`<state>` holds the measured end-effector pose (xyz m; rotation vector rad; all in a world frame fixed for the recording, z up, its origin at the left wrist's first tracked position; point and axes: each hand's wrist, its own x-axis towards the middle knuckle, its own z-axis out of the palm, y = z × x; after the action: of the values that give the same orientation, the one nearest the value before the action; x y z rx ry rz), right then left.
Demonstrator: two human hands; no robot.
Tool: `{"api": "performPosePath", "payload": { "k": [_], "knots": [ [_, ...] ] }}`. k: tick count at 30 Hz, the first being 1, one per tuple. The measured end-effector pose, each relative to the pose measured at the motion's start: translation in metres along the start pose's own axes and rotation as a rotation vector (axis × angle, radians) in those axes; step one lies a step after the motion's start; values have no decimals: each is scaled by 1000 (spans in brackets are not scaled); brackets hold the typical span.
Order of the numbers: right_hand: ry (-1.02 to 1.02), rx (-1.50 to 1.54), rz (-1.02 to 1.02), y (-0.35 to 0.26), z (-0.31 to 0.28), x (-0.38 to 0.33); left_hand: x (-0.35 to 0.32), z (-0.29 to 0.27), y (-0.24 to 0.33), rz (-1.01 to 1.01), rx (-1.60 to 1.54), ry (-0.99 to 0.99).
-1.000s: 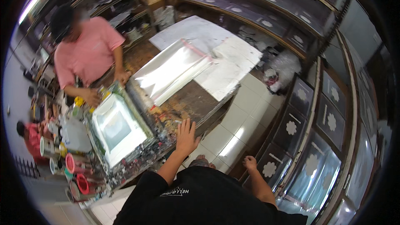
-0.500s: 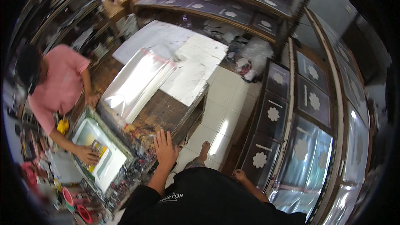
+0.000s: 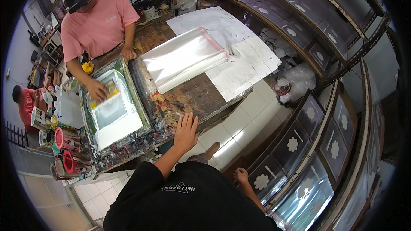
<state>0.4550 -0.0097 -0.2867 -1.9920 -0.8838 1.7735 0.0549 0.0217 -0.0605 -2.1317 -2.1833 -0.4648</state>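
Note:
My left hand (image 3: 186, 131) lies flat on the near edge of the worn wooden table (image 3: 171, 108), fingers stretched out and holding nothing. My right hand (image 3: 241, 175) hangs low at my right side, its fingers curled and no object showing in them. Closest to it is a rack with dark panels (image 3: 274, 167) carrying white flower shapes. On the table, beyond my left hand, lies a stack of clear plastic sleeves (image 3: 184, 60). Left of the stack is a framed printing screen (image 3: 143, 117) with white ink. A co-worker's hand (image 3: 97, 90) presses a yellow squeegee (image 3: 112, 92) on it.
White sheets (image 3: 244, 64) cover the table's far right part. Ink cans (image 3: 70, 139) and a white jug (image 3: 68, 107) stand at the left. Drying shelves (image 3: 295, 25) line the back right, above crumpled plastic (image 3: 299, 79). Another person (image 3: 26, 107) is at far left.
My view has swung to the left, so the table and screen sit farther right. The co-worker's squeegee hand has moved toward the screen's far end. My left hand stays by the table edge.

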Motion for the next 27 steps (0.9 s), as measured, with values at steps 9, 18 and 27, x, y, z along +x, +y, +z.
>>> {"api": "performPosePath", "payload": {
  "k": [9,18,27],
  "knots": [
    [4,-129,-75,23,-1,8,1,1,-1,-2,-7,-33],
    [77,-149,-1,62,-19,-5,0,1,-3,-14,-47,-42],
    [2,-164,9,9,0,-37,-1,-6,-4,-7,-49,-74]
  ]
}}
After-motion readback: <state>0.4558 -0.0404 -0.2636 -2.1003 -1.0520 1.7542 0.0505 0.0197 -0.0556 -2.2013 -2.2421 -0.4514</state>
